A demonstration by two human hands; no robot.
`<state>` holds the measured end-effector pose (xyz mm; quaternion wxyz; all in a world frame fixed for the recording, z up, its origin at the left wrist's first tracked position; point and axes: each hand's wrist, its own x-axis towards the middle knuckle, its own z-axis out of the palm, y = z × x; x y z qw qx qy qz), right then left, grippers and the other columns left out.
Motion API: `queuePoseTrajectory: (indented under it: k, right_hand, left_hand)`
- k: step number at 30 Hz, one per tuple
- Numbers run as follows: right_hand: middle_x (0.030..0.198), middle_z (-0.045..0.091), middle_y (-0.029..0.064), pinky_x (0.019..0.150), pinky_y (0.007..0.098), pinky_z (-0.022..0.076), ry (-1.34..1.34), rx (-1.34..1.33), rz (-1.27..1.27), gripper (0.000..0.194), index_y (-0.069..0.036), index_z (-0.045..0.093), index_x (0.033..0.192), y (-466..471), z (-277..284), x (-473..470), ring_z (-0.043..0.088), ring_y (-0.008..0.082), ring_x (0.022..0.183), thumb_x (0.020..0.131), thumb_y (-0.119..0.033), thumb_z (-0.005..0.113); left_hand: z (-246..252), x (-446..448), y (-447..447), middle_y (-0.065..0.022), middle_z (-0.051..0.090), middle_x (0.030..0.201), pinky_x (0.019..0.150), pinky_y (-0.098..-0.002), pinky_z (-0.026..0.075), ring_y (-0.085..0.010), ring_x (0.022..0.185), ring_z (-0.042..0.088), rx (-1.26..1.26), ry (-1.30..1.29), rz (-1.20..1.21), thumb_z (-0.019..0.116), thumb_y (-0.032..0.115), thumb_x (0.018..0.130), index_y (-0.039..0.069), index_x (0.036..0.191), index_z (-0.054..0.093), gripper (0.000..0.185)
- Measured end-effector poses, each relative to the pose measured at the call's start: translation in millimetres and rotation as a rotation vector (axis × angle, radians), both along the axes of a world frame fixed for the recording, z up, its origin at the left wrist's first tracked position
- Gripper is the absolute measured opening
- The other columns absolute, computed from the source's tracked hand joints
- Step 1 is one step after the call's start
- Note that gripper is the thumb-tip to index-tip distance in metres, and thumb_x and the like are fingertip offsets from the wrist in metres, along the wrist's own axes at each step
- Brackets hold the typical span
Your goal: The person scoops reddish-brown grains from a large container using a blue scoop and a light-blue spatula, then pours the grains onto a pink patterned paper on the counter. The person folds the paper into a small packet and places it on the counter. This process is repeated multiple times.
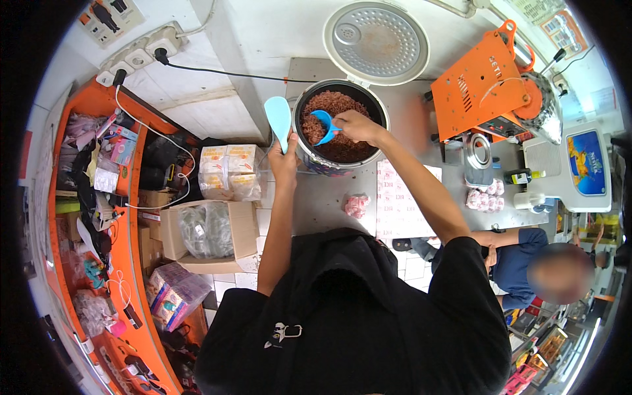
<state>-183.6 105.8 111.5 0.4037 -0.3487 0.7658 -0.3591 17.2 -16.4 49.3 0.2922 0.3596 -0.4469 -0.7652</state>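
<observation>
An open rice cooker (380, 148) stands in front of me, its inner pot holding reddish-brown cooked rice (340, 101). My right hand (356, 127) reaches over the pot and grips a blue scoop (318, 123), whose bowl is down against the rice. How much rice the scoop holds is hard to tell. To the left of the pot, my left hand (284, 158) holds a light-blue rice paddle (278, 116) with its blade pointing up and away from me. The cooker's lid (376, 43) is raised at the back.
Printed wrapping paper (402, 197) and a small wrapped bundle (357, 205) lie on the metal table (321, 207). An orange machine (479, 84) and more wrapped bundles (486, 197) are at the right. An open cardboard box (244, 232) sits left. Another person (518, 266) is close at right.
</observation>
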Motion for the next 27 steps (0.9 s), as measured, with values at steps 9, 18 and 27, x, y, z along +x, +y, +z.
queuePoseTrajectory:
  k: [9,18,27]
  right_hand:
    - [0.07,0.07,0.0194,0.061,0.0517,0.0565,1.198,-0.003,0.367,0.016,-0.001,0.067,0.102,20.2,8.1,28.5,0.073,0.0379,0.067,0.092,-0.012,0.061]
    - [0.079,0.07,0.0239,0.074,0.056,0.0517,0.617,-0.085,0.547,0.029,0.002,0.066,0.093,8.2,10.8,29.6,0.07,0.0455,0.077,0.105,-0.021,0.055]
    - [0.087,0.069,0.0117,0.086,0.0388,0.0488,0.118,0.018,0.67,0.035,0.003,0.065,0.1,0.8,17.9,-23.0,0.062,0.0234,0.085,0.109,-0.028,0.053]
  left_hand:
    - [-1.6,0.5,-3.8,0.0104,0.043,0.064,0.048,-0.0235,0.03,-0.0027,0.051,0.035,-0.056,-0.029,-0.023,0.076,0.029,0.098,0.006,0.125,0.073,0.036]
    - [2.2,1.2,-3.3,0.0094,0.044,0.064,0.048,-0.0242,0.032,-0.0028,0.051,0.036,-0.06,-0.041,-0.035,0.076,0.03,0.098,0.006,0.126,0.073,0.037]
    - [2.2,0.9,-4.3,0.0088,0.047,0.064,0.048,-0.0236,0.034,-0.0038,0.052,0.038,-0.066,-0.077,-0.026,0.077,0.031,0.098,0.008,0.125,0.075,0.035]
